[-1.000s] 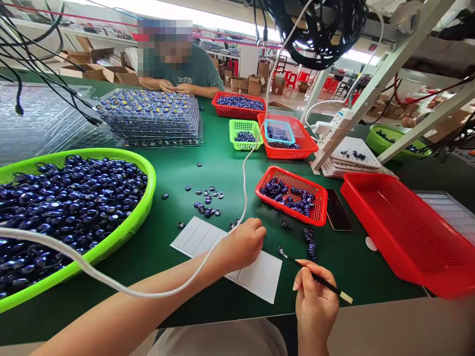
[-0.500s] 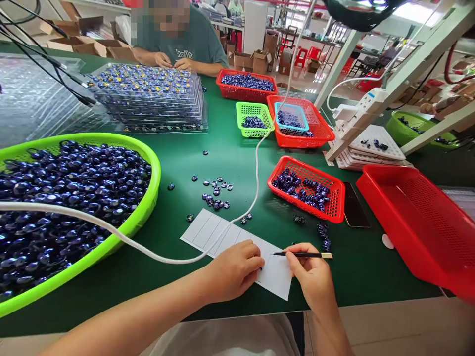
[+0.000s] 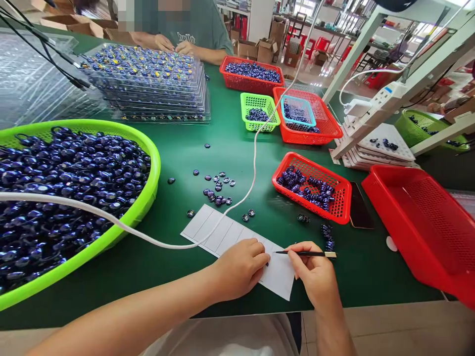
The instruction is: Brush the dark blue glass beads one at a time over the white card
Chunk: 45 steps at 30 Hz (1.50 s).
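My left hand (image 3: pixel 243 267) rests over a ruled white paper sheet (image 3: pixel 208 230), fingers curled and pinching a small dark blue piece (image 3: pixel 266 264), mostly hidden by the fingertips. Just to its right, my right hand (image 3: pixel 315 272) grips black tweezers (image 3: pixel 311 253) with a gold-coloured end. The tweezers' thin tips point left at the left fingers, a little apart from them. Beyond the sheet lie several loose shiny dark blue oval pieces (image 3: pixel 218 200). Beside my right hand is a row of small dark blue parts (image 3: pixel 328 237).
A green basket (image 3: pixel 154 168) heaped with dark blue pieces fills the left. A white cable (image 3: pixel 256 153) crosses the table and sheet. Red baskets (image 3: pixel 343 202) and a large red tray (image 3: pixel 415 232) stand right. Stacked clear trays (image 3: pixel 163 116) stand before a seated person (image 3: pixel 208 29).
The view has shifted slightly, so the table things sit a little differently in the picture. Both hands keep nearly the same pose over the sheet, the tweezers still in the right.
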Tool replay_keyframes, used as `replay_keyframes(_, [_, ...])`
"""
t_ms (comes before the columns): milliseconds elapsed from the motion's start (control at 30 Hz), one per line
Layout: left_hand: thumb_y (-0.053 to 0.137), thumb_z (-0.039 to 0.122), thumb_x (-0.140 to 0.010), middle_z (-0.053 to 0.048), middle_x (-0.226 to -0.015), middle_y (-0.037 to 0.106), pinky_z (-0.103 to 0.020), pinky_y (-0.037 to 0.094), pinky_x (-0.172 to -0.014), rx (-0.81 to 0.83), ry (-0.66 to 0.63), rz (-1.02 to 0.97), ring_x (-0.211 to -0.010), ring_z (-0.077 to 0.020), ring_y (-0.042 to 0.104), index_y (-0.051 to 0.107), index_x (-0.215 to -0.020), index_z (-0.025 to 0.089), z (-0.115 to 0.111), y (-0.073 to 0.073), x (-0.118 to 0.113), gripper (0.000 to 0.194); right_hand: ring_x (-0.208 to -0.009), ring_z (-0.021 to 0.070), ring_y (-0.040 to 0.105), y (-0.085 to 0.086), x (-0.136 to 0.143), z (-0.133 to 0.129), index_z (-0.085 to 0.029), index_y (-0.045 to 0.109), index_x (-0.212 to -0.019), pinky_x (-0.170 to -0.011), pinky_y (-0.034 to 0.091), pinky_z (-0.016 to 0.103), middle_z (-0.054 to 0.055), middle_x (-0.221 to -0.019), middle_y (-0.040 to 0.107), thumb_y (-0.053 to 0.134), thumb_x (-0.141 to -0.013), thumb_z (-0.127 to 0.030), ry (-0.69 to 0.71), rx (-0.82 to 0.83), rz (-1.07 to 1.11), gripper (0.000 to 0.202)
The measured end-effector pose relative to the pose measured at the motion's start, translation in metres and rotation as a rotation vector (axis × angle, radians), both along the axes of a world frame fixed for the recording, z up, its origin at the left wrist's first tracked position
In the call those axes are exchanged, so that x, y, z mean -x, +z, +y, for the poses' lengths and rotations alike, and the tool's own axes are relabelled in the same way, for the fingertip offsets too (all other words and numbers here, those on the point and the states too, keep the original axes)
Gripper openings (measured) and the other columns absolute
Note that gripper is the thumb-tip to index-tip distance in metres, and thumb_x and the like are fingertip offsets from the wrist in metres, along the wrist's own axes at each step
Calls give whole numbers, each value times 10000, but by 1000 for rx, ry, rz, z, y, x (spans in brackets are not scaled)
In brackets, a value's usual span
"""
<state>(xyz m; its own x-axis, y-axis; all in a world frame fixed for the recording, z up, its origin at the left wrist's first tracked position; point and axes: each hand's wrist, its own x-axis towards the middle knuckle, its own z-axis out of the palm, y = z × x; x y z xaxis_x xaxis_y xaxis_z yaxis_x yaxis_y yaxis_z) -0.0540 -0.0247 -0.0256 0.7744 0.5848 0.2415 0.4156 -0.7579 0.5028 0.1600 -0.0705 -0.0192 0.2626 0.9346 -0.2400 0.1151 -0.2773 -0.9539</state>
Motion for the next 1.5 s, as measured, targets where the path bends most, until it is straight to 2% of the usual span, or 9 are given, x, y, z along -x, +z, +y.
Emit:
replay_keyframes(300, [438, 117, -929, -96, -835, 639, -319, 453, -642, 39, 26, -69, -752, -218, 551, 661, -1012, 144, 1, -1, 1, 239, -426, 72, 482, -6, -6, -6, -170, 691, -814, -376, 388, 205, 72, -798, 752, 813, -760, -432, -85, -131, 115, 293])
replay_keyframes(533, [455, 139, -922, -105, -952, 717, -292, 536, -762, 277, 174, -294, -856, -193, 660, 684, -998, 146, 2, 13, 3, 241, -418, 69, 500, -17, 2, -26, -196, 648, -807, -386, 415, 213, 65, -843, 772, 814, -767, -364, -250, -285, 195, 240])
replay_keyframes(633, [516, 116, -851, -50, -823, 740, -244, 514, -649, 401, 287, -287, -687, -149, 652, 718, -947, 160, 2, 16, 0, 228, -432, 74, 507, -12, 1, -33, -194, 647, -801, -400, 436, 225, 71, -867, 770, 813, -763, -391, -292, -260, 113, 260])
replay_keyframes(733, [538, 98, -819, -26, -788, 747, -234, 510, -632, 460, 324, -223, -629, -132, 637, 742, -935, 174, 0, 19, -8, 247, -472, 85, 513, 0, -1, -38, -198, 675, -819, -421, 446, 222, 48, -836, 745, 791, -770, -452, -303, -146, -19, 283])
replay_keyframes(900, [534, 85, -835, -74, -830, 727, -282, 536, -658, 267, 151, -84, -726, -189, 657, 730, -951, 151, -6, 18, -19, 237, -497, 110, 504, 3, -4, -40, -204, 714, -876, -456, 437, 220, -2, -641, 634, 715, -820, -523, -236, -41, -177, 324])
replay_keyframes(1033, [489, 87, -883, -132, -1149, 719, -373, 555, -847, 8, -96, -69, -979, -258, 642, 675, -978, 133, -12, 11, -19, 214, -493, 119, 523, -6, -9, -41, -200, 713, -872, -462, 447, 226, 5, -636, 635, 693, -841, -524, -175, -66, -224, 327])
replay_keyframes(1133, [458, 103, -925, -123, -1231, 703, -405, 530, -903, -90, -212, -25, -1041, -276, 612, 635, -1008, 128, -13, 6, -18, 197, -500, 120, 532, -9, -12, -40, -199, 709, -876, -470, 456, 226, 12, -654, 650, 683, -855, -514, -152, -68, -224, 317])
replay_keyframes(1333, [510, 151, -929, -129, -1291, 673, -390, 503, -927, -136, -228, 77, -1098, -283, 587, 613, -1069, 127, -17, -1, -18, 175, -512, 116, 537, -4, -14, -39, -196, 709, -880, -464, 458, 214, 16, -678, 659, 699, -847, -503, -129, -47, -180, 309])
replay_keyframes(1500, [523, 150, -919, -130, -1310, 667, -378, 489, -965, -175, -224, 100, -1111, -283, 581, 628, -1082, 112, -18, -2, -18, 197, -502, 105, 518, 3, -8, -37, -197, 698, -869, -449, 440, 209, 23, -700, 679, 722, -821, -514, -206, -31, -93, 322])
